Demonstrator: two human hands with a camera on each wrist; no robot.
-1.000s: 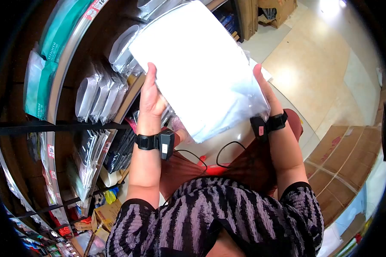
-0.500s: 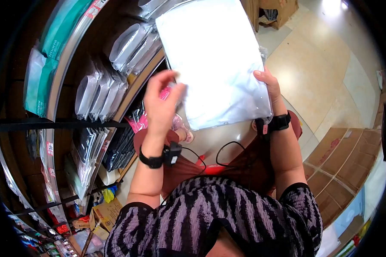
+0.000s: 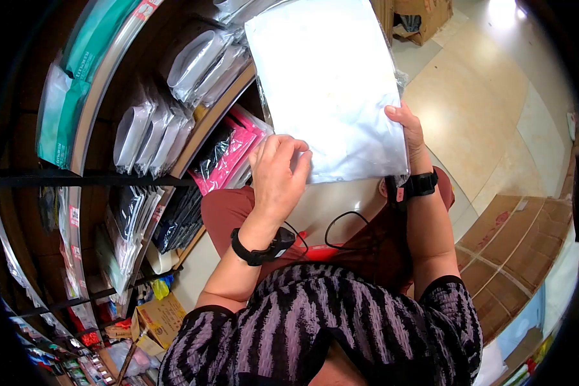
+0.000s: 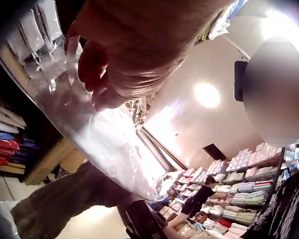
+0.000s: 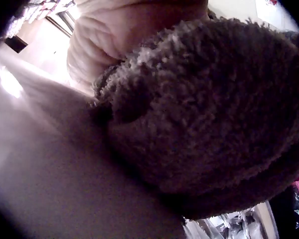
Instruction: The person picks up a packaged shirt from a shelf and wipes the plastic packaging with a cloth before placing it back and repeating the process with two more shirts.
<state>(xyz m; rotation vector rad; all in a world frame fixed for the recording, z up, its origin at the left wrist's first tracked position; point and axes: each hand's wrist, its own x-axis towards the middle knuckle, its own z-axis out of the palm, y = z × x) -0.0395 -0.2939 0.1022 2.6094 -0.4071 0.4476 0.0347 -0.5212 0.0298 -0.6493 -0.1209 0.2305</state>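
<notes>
A flat white folded item in a clear plastic bag is held out in front of the body in the head view. My right hand grips its right edge, thumb on top and the other fingers hidden beneath. At the lower left edge, my left hand has its thumb and fingers curled at the plastic. The left wrist view shows the left hand pinching the crinkled clear film. In the right wrist view, part of the right hand appears behind a dark brown fuzzy surface.
Shelves at the left carry bagged white rolled items, green packs and a pink pack. A taped cardboard box stands on the right, with an open box farther back. Another person is by distant stocked shelves.
My left hand let go of the bag's left edge, came back and took hold at the lower left edge. The bag shifted right and turned more upright; my right hand kept its grip.
</notes>
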